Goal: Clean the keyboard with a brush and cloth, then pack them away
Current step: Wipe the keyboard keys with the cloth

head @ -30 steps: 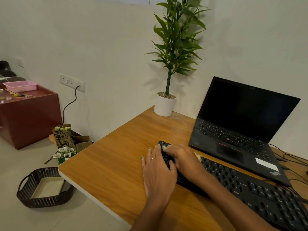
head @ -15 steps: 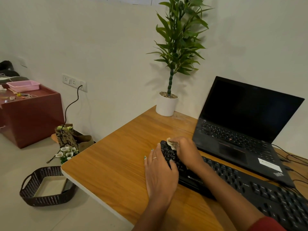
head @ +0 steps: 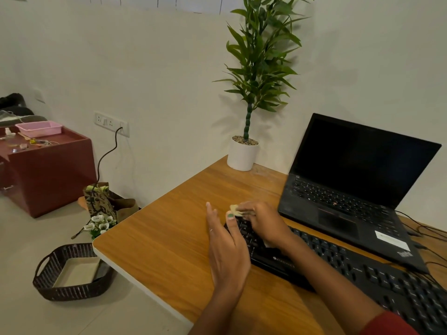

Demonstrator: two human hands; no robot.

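The right hand rests on the far left end of the long black keyboard. Its fingers are bent and pinch a small pale cloth. A bit of the cloth pokes out past the fingertips, just over the far left corner of the keyboard. The rest of the cloth is hidden under the hand.

The left hand lies just beside the right hand, at the left edge of the keyboard. Its fingers are straight and together, and they hold nothing. Its thumb, with a green nail, points up near the cloth. I cannot tell if the thumb touches the cloth.

Both hands are over the brown wooden desk. Past the right fingers stands an open black laptop with a dark screen. Farther off, beyond the fingertips, a tall green plant in a white pot stands by the wall. Well to the left of the left hand, down on the floor, sits a dark woven basket.
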